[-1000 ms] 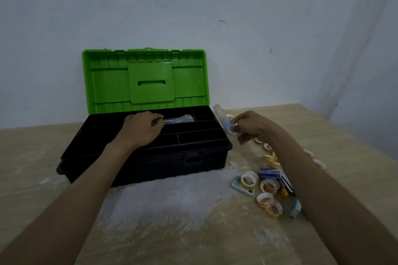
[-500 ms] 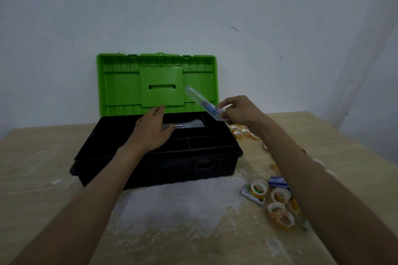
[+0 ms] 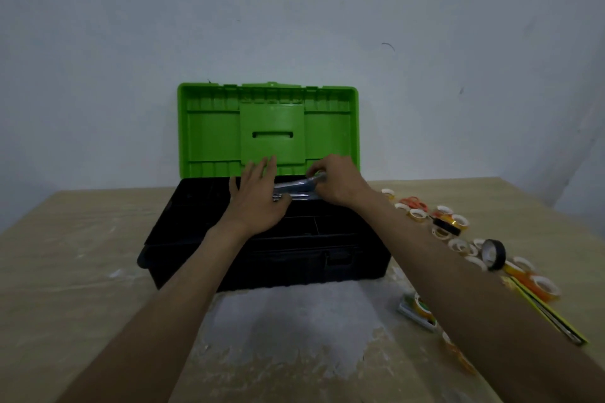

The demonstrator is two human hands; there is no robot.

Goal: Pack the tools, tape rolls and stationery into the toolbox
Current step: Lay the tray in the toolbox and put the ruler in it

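Observation:
A black toolbox [image 3: 203,245] stands open on the table, its green lid [image 3: 212,134] upright at the back. My right hand [image 3: 340,181] grips a clear plastic packet [image 3: 299,182] and holds it low over the tray's rear compartment. My left hand [image 3: 258,196] lies flat with straight fingers on the shiny packets [image 3: 296,196] in that compartment. Several tape rolls [image 3: 453,222] and a black tape roll [image 3: 494,253] lie on the table to the right of the box.
A yellow-green ruler-like strip [image 3: 546,314] and a small flat pack with a tape roll [image 3: 417,312] lie at the right front. The wooden table [image 3: 65,271] has a white scuffed patch [image 3: 288,327] in front of the box. A pale wall stands behind.
My right hand has carried the clear packet from above the box's right side down into the rear compartment. My left hand stayed on the packets there. The view has shifted, showing more tape rolls.

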